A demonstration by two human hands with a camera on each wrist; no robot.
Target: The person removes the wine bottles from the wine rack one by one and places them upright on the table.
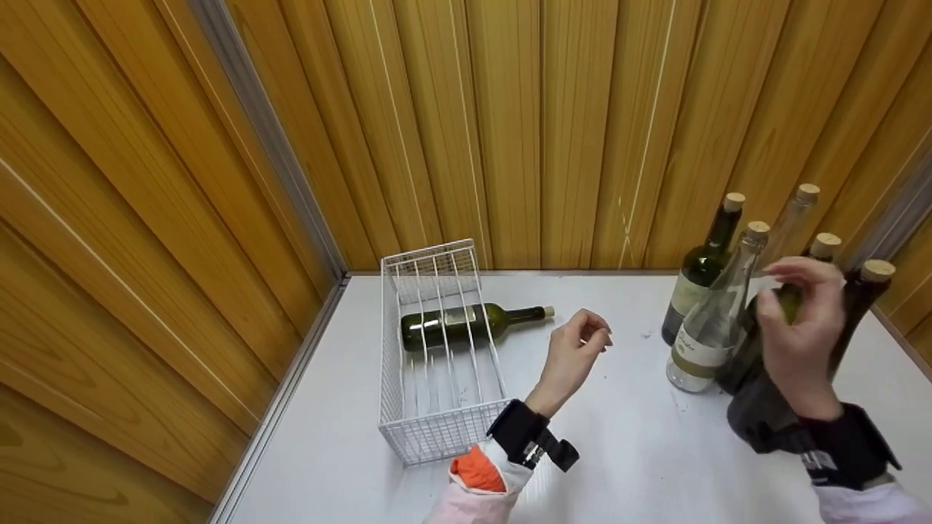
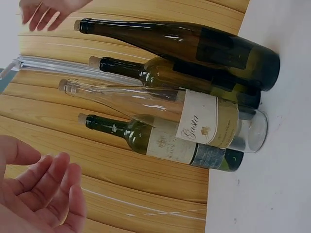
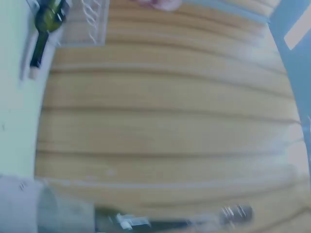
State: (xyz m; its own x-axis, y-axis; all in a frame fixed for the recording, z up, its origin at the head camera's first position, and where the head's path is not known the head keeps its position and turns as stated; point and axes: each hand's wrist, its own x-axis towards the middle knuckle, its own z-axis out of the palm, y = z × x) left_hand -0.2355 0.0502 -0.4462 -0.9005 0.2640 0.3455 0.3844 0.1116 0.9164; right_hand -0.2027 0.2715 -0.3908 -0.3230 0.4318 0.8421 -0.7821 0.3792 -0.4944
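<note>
My left hand (image 1: 571, 356) hovers over the table, fingers loosely bent and holding nothing, just right of the wire basket. A corked green wine bottle (image 1: 497, 320) lies on its side in that basket (image 1: 451, 431), its neck sticking out toward the hand. My right hand (image 1: 801, 338) is raised before the standing bottles, thumb and fingers curved apart with nothing between them. Among those bottles are a clear one (image 2: 209, 119) with a white and gold label, a green one (image 2: 141, 138) with a pale label, and a tall dark one (image 2: 170, 41). The right hand partly hides them in the head view.
Corks close the standing bottles, which crowd together on the right of the white table (image 1: 619, 451). Behind them rises a wood-plank wall (image 1: 575, 145), and another plank wall (image 1: 145, 218) bounds the left side. The right wrist view is blurred.
</note>
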